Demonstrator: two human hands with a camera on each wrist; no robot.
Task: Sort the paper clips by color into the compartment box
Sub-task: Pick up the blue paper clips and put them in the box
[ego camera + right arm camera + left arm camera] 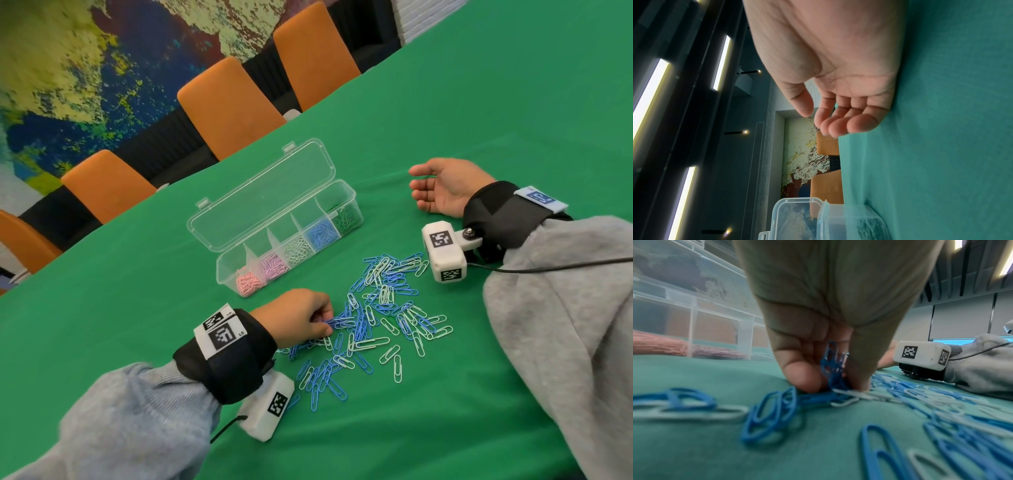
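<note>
A heap of blue and white paper clips lies on the green cloth in front of the clear compartment box, whose lid is thrown back. Its compartments hold pink, lilac, white, blue and green clips in turn. My left hand is down at the heap's left edge and pinches a small bunch of blue clips between thumb and fingers. My right hand rests on its side to the right of the box, palm up, fingers loosely curled, empty.
Orange chairs line the far edge of the table. Green cloth stretches bare behind and right of the box. The box's open lid leans toward the chairs.
</note>
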